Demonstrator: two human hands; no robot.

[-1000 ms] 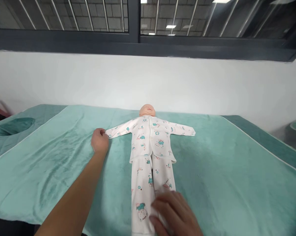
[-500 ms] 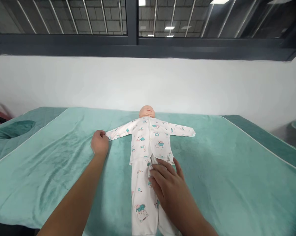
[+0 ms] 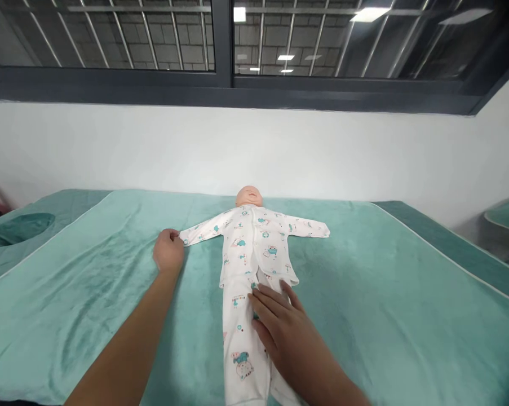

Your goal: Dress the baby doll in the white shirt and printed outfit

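A baby doll [image 3: 249,196] lies on its back, its head toward the wall. It wears a white printed baby shirt [image 3: 241,242] with both sleeves spread sideways, and matching printed pants [image 3: 243,349] below. My left hand [image 3: 168,250] is closed in a pinch on the cuff of the left-side sleeve [image 3: 201,231]. Over the top of the pants lies my right hand [image 3: 283,327], its fingers stretched out and holding nothing. It covers part of the right pant leg. The right-side sleeve [image 3: 309,227] rests flat on the cover.
A light green plush cover [image 3: 385,310] lies beneath the doll, with darker green side parts and a hole [image 3: 21,228] at the left. Behind stand a white wall [image 3: 173,146] and a dark-framed barred window [image 3: 131,87]. Another green padded surface [image 3: 508,214] shows at the far right.
The camera view has shifted slightly. My right hand has drawn back a little from the shirt's hem onto the pants. My left hand stays on the cuff.
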